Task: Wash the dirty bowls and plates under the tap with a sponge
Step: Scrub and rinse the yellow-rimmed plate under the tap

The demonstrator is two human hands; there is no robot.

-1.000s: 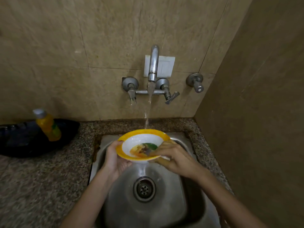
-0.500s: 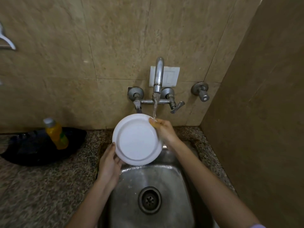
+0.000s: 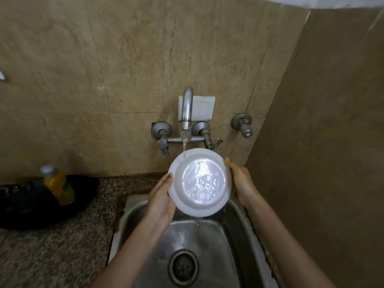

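The white bowl (image 3: 199, 181) is being held tilted, underside showing, above the sink (image 3: 218, 246) and right beneath the tap (image 3: 187, 107). The stream is hitting its upper rim and running off the lower edge. The left hand (image 3: 161, 201) is gripping the left rim and the right hand (image 3: 242, 183) is clasping the right. A yellow bottle (image 3: 58, 185) is standing on the speckled counter (image 3: 62, 246), well to the left.

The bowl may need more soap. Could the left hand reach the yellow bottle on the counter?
Probably, but not yet: the left hand is holding the white bowl under the tap. Once it lets go, nothing stands between it and the yellow bottle.
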